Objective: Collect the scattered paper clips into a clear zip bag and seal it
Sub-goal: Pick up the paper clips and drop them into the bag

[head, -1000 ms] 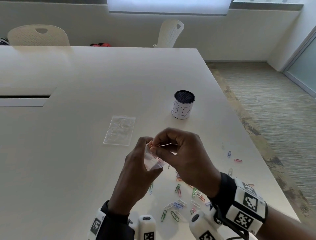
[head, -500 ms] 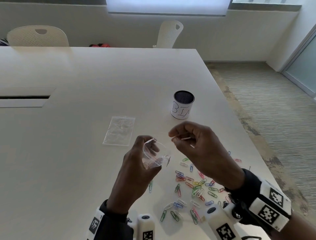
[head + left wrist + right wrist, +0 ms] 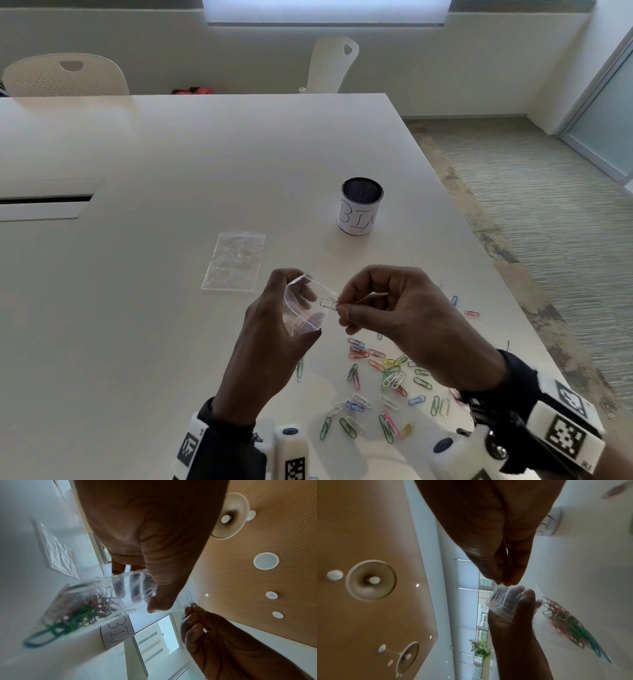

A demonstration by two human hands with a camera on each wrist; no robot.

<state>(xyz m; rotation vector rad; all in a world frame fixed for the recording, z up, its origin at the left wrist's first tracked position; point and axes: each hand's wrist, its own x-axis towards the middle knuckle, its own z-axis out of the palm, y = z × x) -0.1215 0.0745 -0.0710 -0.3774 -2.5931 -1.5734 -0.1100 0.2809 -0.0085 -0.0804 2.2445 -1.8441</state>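
Ideally the right hand (image 3: 394, 308), pinching a green paper clip (image 3: 329, 303) just beyond its fingertips, slides it deep past the open mouth of the clear zip bag (image 3: 303, 310) gripped by the left hand (image 3: 270, 339) before letting go.

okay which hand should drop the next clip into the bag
Right. The right hand already pinches a green paper clip at the open mouth of the zip bag, while the left hand is busy holding that bag open.
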